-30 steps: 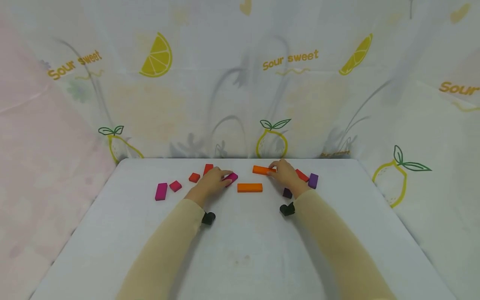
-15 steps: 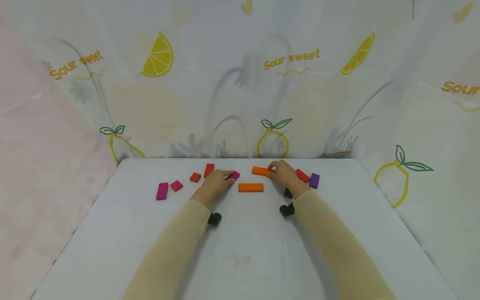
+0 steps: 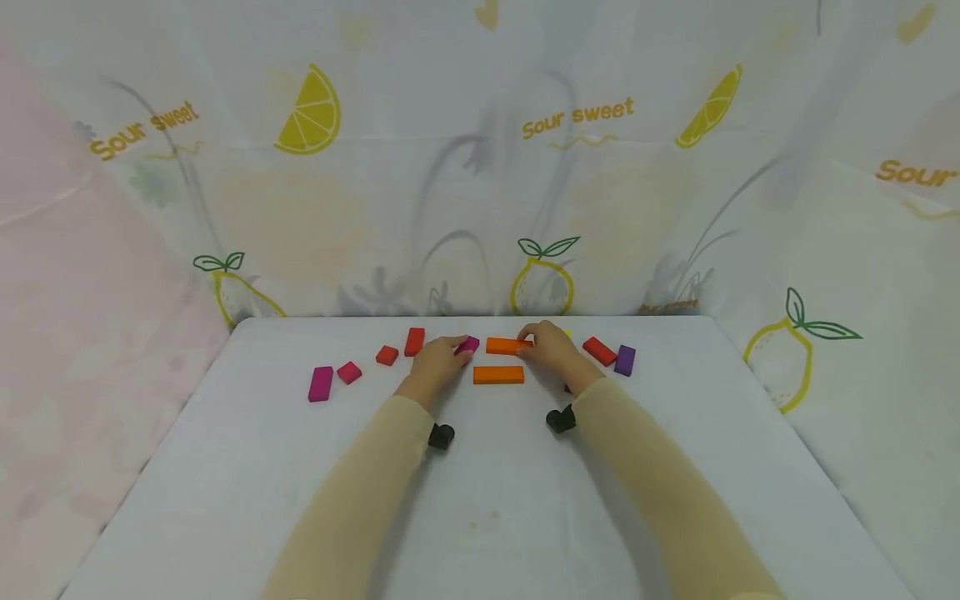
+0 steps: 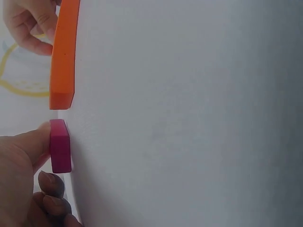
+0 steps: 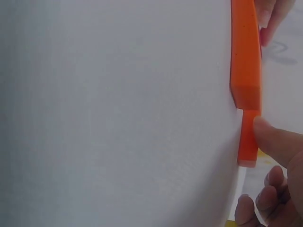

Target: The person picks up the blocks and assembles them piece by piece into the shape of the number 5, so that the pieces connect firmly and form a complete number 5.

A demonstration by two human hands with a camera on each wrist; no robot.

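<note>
With thumb and fingers my left hand (image 3: 437, 367) pinches a small magenta block (image 3: 468, 344), which the left wrist view also shows by the thumb. My right hand (image 3: 553, 346) grips the right end of an orange block (image 3: 506, 346), lying crosswise near the table's back edge. In the right wrist view my thumb (image 5: 272, 137) presses on this orange block's end. A second orange block (image 3: 498, 375) lies just in front of it, roughly parallel, touched by neither hand. The magenta block is close to the held orange block's left end.
On the left of the white table (image 3: 480, 500) lie a magenta block (image 3: 320, 383), a pink block (image 3: 349, 372) and two red blocks, the taller red block (image 3: 415, 342) farther back. A red block (image 3: 599, 351) and a purple block (image 3: 625, 360) lie right. My right hand partly hides a yellow piece (image 3: 567, 334).
My right hand has slid the orange block to the left. My left hand has moved right and slightly away with the magenta block, narrowing the gap between the two blocks.
</note>
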